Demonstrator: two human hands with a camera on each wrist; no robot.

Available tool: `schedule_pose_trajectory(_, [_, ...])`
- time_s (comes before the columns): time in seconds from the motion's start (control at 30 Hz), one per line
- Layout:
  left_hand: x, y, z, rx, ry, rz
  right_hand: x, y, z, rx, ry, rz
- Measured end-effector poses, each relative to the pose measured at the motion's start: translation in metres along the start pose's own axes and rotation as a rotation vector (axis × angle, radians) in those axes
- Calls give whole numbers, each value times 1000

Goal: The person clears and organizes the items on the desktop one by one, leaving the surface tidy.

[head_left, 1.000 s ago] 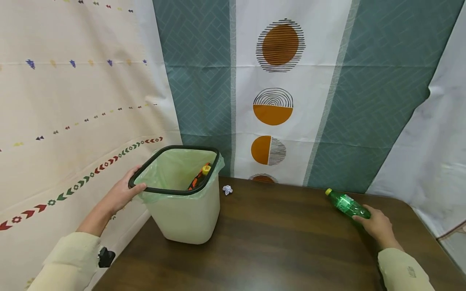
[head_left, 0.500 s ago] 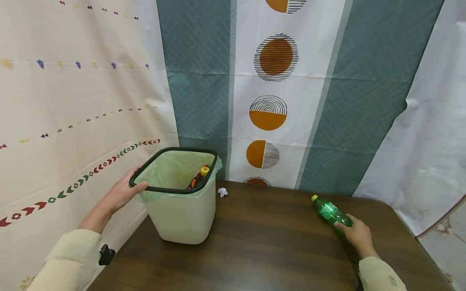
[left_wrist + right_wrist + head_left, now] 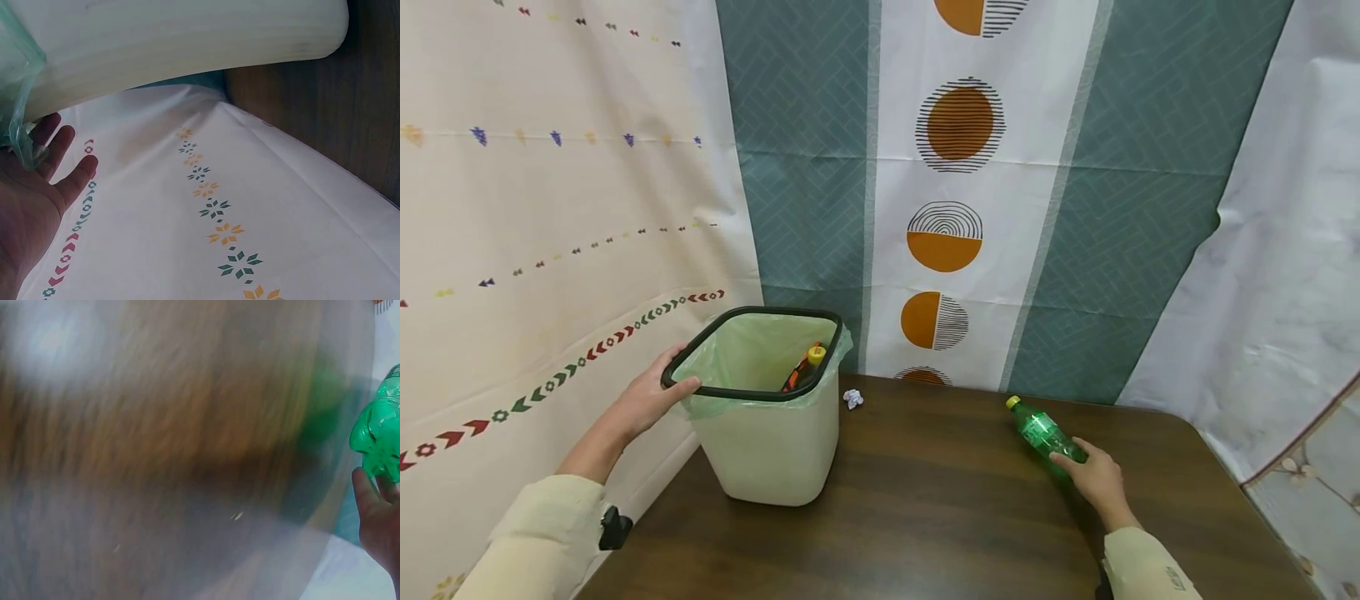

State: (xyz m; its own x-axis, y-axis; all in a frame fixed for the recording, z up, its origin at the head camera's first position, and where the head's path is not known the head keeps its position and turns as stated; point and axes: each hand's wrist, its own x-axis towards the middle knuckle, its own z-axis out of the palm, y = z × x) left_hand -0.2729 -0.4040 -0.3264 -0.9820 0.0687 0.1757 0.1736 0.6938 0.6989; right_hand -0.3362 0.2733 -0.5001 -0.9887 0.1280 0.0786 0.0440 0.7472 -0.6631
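A pale trash bin (image 3: 767, 458) with a black rim and a green liner stands on the table at left centre. My left hand (image 3: 651, 400) holds the bin's left corner, its thumb over the rim; the left wrist view shows its fingers (image 3: 59, 147) outside, by the liner. On the right, my right hand (image 3: 1097, 481) grips a green plastic bottle (image 3: 1045, 431) by its base, the yellow cap pointing away to the left. In the right wrist view the bottle's base (image 3: 381, 434) shows above the table. Inside the bin leans a dark item with orange marks and a yellow cap (image 3: 816, 356).
A small crumpled paper ball (image 3: 853, 398) lies on the dark wooden table (image 3: 940, 500), just right of the bin. Patterned cloths hang close behind the table (image 3: 955, 250) and along its left side (image 3: 550, 250).
My right hand has carried the green bottle leftward across the table's right side. My left hand keeps its hold on the bin's rim. The head view has turned slightly to the right.
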Motion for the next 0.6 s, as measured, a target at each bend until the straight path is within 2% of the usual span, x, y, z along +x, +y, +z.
schedule_pose_trajectory(0.6, [0, -1, 0, -5, -1, 1, 8, -70, 17, 202, 66, -24])
